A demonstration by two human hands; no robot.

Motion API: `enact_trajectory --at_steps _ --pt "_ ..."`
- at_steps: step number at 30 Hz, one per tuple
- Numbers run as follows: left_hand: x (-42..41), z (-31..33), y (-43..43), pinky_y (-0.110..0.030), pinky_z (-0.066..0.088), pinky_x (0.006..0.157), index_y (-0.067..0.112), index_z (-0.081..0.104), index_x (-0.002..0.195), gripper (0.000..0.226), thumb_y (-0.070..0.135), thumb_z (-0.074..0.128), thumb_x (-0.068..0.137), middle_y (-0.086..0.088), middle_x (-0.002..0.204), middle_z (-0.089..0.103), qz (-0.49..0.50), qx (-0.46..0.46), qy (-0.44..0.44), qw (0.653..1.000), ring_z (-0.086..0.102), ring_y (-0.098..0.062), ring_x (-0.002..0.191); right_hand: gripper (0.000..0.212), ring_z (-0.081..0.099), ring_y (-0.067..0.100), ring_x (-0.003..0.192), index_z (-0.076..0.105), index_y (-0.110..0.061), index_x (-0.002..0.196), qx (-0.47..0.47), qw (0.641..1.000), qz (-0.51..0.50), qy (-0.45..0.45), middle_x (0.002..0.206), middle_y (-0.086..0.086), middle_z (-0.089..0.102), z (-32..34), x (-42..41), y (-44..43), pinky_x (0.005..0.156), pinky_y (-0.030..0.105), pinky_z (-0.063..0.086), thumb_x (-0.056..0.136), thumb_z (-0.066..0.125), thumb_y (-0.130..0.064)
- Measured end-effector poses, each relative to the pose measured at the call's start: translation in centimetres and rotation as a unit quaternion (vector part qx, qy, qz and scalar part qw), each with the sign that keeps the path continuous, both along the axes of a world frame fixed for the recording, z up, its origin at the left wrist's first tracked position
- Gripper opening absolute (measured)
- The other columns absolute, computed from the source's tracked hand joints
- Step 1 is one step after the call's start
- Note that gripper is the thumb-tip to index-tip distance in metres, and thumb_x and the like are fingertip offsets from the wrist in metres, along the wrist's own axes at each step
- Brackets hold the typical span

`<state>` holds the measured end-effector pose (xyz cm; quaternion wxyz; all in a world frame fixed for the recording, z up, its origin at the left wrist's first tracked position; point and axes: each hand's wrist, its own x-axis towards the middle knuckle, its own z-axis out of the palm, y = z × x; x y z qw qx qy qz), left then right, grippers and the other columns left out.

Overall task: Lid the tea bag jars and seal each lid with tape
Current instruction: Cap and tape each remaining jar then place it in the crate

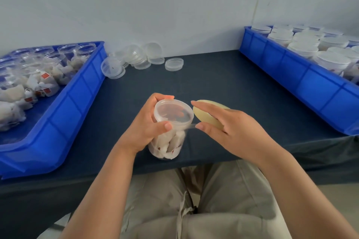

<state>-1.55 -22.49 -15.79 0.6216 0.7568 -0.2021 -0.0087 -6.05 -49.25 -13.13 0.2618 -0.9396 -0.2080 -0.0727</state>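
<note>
A clear jar of tea bags [168,142] with a clear lid [173,111] on top stands near the table's front edge. My left hand [144,125] is wrapped around its upper part, thumb pressed on the wall just under the lid. My right hand [231,129] holds a yellowish roll of tape [206,116] right beside the jar. A short clear strip of tape [191,126] runs from the roll to the jar under my left thumb.
A blue tray [64,106] on the left holds several open jars of tea bags. A blue tray [303,77] on the right holds several lidded jars. Loose clear lids [136,58] lie at the back of the dark table [223,81].
</note>
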Motion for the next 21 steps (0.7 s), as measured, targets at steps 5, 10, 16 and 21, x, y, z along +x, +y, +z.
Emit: enact_trajectory --at_steps 5,10,16,21 --pt "0.2 -0.1 -0.1 -0.036 0.053 0.096 0.016 0.052 0.138 0.095 0.072 0.087 0.069 -0.009 0.130 0.067 -0.069 -0.006 0.046 0.997 0.065 -0.026 0.116 0.052 0.060 0.001 0.118 0.037 -0.060 0.151 0.026 0.999 0.024 0.006 0.148 -0.033 0.054 -0.3 -0.3 1.1 0.090 0.028 0.053 0.101 0.032 -0.072" --pt "-1.3 1.3 0.7 -0.022 0.051 0.100 0.023 0.052 0.152 0.091 0.076 0.075 0.081 0.004 0.141 0.066 -0.019 0.043 -0.032 0.998 0.062 -0.018 0.132 0.051 0.065 0.008 0.111 0.044 -0.055 0.151 0.010 1.000 -0.005 -0.021 0.133 -0.021 0.068 -0.3 -0.7 1.6 0.089 0.037 0.056 0.104 0.033 -0.068" --pt "-3.9 1.5 -0.8 -0.011 0.049 0.094 0.045 0.053 0.138 0.085 0.063 0.090 0.063 0.018 0.137 0.063 0.078 0.117 -0.106 0.984 0.061 -0.008 0.128 0.052 0.064 0.011 0.098 0.051 -0.050 0.152 0.013 0.999 -0.012 -0.034 0.110 -0.013 0.072 0.1 -0.9 2.2 0.083 0.039 0.056 0.104 0.034 -0.065" --pt "-3.5 1.5 -1.3 -0.015 0.053 0.090 0.045 0.062 0.117 0.060 0.059 0.089 0.065 0.018 0.129 0.070 0.126 0.097 -0.138 0.978 0.067 -0.010 0.121 0.052 0.063 0.010 0.096 0.047 -0.052 0.152 0.004 0.999 -0.003 -0.036 0.107 -0.012 0.071 0.1 -1.1 2.2 0.080 0.039 0.056 0.104 0.036 -0.068"
